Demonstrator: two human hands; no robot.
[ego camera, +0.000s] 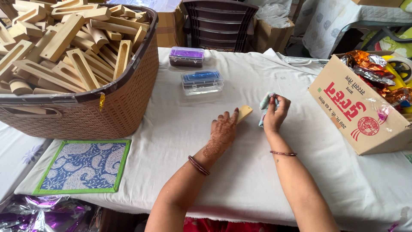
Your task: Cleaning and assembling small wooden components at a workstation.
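Head view looks down on two bare forearms reaching forward over a white cloth-covered table (240, 172). The left hand (222, 133) lies palm down, wrist low, its fingers close together and pressed flat on a small wooden piece (244, 113), whose pale end sticks out just past the fingertips. The right hand (274, 115) is raised slightly off the cloth, wrist bent, its fingers curled and clamped on a crumpled light blue rag (265, 105) that pokes out to the left of the knuckles, just beside the wooden piece; whether the two touch I cannot tell.

Beyond the fingertips, well apart, sit two clear plastic boxes (201, 81), one behind the other. Far to the left of the left hand stands a brown woven basket (107, 111) heaped with slotted wooden pieces, with a blue patterned mat (83, 166) in front of it. To the right of the right hand, a cardboard box (360, 116) lies tilted near the table's edge. Bare cloth spreads between the hands and these things.
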